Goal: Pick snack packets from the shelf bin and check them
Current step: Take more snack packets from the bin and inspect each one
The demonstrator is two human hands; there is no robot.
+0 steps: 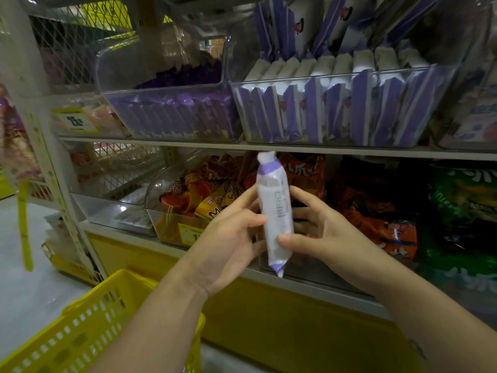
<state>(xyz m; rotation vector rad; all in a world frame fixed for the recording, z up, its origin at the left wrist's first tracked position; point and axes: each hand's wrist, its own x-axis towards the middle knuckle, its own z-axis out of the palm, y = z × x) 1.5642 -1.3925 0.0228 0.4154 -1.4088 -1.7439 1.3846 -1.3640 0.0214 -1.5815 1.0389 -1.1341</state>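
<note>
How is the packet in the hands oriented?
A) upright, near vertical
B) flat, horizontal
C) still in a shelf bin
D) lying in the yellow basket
A: the white-and-purple packet stands near vertical, gripped from either side by the left hand and the right hand.

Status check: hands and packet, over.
Left hand and right hand both grip one packet, upright before the shelf. Nothing blocking.

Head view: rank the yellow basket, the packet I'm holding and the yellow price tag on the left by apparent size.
1. yellow basket, though it is nearest the camera and cut off
2. packet
3. price tag
</note>
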